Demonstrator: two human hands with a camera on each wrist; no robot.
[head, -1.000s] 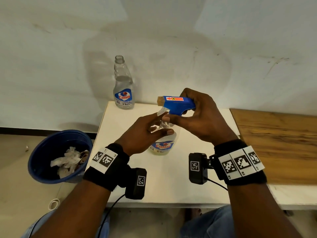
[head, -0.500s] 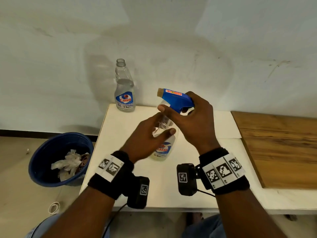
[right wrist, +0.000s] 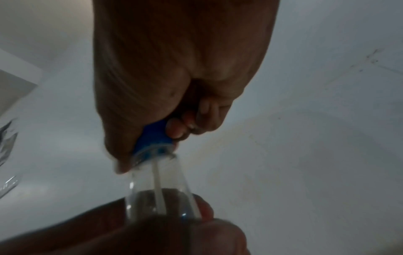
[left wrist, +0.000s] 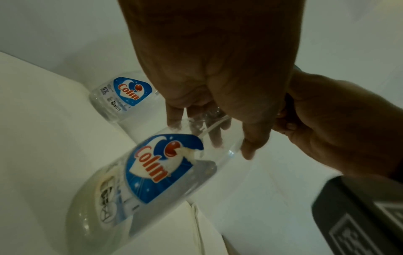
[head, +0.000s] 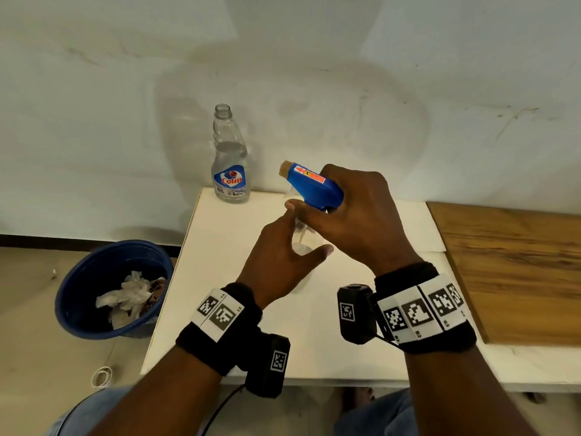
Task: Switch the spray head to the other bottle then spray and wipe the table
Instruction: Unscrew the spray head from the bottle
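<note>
Head view: right hand (head: 355, 215) unscrewing blue plastic spray head (head: 314, 187) from clear labelled bottle (left wrist: 152, 172) gripped by left hand (head: 283, 262); transfer, spraying, wiping remain.

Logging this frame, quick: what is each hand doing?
Left hand: fingers curled round the near bottle.
Right hand: gripping the blue spray head at that bottle's neck.

Held bottle (head: 302, 243) — mostly hidden behind hands
</note>
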